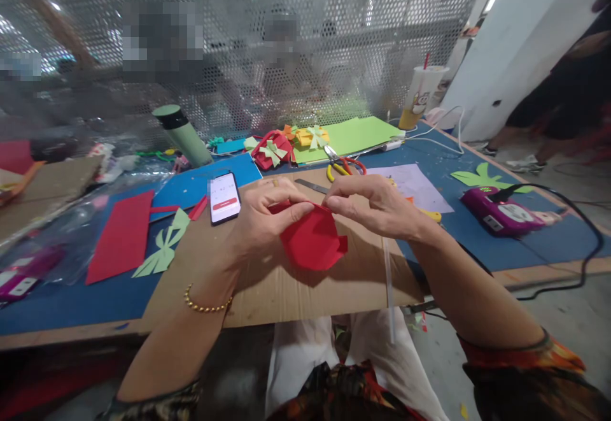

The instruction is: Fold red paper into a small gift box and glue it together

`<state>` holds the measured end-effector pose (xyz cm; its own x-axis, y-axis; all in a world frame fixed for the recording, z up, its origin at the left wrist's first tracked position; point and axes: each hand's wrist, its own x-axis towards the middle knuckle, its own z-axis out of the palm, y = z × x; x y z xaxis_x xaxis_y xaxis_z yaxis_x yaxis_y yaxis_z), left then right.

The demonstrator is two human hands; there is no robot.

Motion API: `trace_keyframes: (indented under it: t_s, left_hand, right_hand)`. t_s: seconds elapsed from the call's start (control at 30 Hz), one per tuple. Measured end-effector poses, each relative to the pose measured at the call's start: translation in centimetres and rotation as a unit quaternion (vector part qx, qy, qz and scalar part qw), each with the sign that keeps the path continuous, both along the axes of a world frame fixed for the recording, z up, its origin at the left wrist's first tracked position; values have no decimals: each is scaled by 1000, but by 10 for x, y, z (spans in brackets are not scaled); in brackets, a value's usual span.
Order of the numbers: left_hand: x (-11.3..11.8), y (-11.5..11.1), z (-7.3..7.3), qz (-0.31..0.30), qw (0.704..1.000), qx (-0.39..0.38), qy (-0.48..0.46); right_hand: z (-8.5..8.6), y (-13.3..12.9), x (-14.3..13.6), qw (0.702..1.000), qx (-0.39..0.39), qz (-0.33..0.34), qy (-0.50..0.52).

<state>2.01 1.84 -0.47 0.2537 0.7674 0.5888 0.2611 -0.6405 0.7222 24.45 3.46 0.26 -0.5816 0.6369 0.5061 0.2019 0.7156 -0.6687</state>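
Observation:
A red folded paper piece [312, 239] with angular edges and a small tab at its right is held up over the brown cardboard sheet [267, 293]. My left hand [267, 207] pinches its upper left edge between thumb and fingers. At the upper right edge, my right hand [370, 204] is closed with thumb and fingertip pressed on the paper. Behind the hands lie a metal blade or ruler [311, 186] and scissors [338, 169] with red and yellow handles. A clear strip [389, 281] hangs over the cardboard's front edge.
A phone [224, 199], red paper [121, 236] and a green paper bow [165, 246] lie left. Finished-looking red [272, 151] and yellow [311, 136] paper pieces sit behind. A green bottle [184, 134], a drink cup [420, 99] and a corded purple device [501, 211] stand around.

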Motion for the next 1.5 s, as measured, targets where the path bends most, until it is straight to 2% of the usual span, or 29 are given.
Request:
trace_keyframes:
  t_s: [0.23,0.3,0.67,0.73,0.83,0.9,0.93,0.97,1.03,1.1,1.2,1.37,1.43,1.5]
  left_hand:
    - [0,-1,2,-19,1000,-2,-4]
    - [0,-1,2,-19,1000,-8,-6]
    - [-4,0,7,-28,999,-19,-8]
    - [-6,2,7,-6,1000,1,-15]
    - [-9,5,3,84,990,112,-23]
    - [-11,4,-1,176,961,212,4]
    - [-12,2,-3,217,943,251,37]
    - [-13,-2,-6,249,922,286,77]
    - [-15,-9,-11,273,888,330,166]
    - [-15,-15,-15,261,868,370,202]
    - [-11,-17,-20,214,874,390,197]
    - [0,-11,-29,172,870,407,220]
    - [1,-9,-30,145,890,376,213]
    - [-3,-5,-26,147,918,327,171]
  right_hand:
    - [-13,2,-8,986,163,-18,-16]
    - [-14,0,-10,982,187,-19,-11]
    - [-16,-2,-13,987,157,-31,19]
    - [-13,-2,-10,985,149,-70,56]
    - [-9,-6,-8,959,141,-199,147]
    - [-8,-9,-10,948,119,-236,178]
    - [-8,-11,-12,956,92,-217,175]
    - [-9,-13,-15,969,52,-179,162]
    - [-12,-16,-22,987,-58,-81,126]
    - [-15,-17,-30,979,-162,-21,125]
    - [-21,-16,-38,953,-235,-17,192]
    - [-30,-6,-38,942,-242,-67,222]
    - [-32,1,-35,947,-226,-102,206]
    - [-32,7,-29,962,-173,-130,166]
